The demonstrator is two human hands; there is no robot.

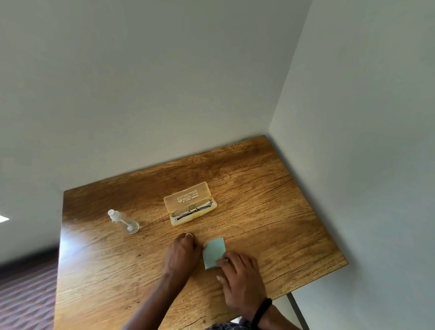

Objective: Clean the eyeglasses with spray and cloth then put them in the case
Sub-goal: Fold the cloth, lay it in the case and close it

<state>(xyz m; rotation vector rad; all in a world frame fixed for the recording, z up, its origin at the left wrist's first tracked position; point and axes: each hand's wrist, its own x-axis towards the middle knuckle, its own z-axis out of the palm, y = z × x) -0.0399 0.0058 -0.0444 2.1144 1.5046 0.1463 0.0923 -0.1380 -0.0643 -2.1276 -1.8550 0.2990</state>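
Partly, both hands (pixel 182 255) (pixel 241 283) cover the folded cloth (pixel 214 252).

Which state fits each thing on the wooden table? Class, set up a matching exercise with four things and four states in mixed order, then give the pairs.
Things:
1. Clear plastic spray bottle
2. Metal-framed eyeglasses
3. Pale green folded cloth
4. Translucent yellow plastic case

States:
A. Touched by both hands
B. Lid open
C. Standing alone, left of the case
D. Lying folded inside the case

Pairs: 1-C, 2-D, 3-A, 4-B

The left hand and right hand have fingers on the cloth.
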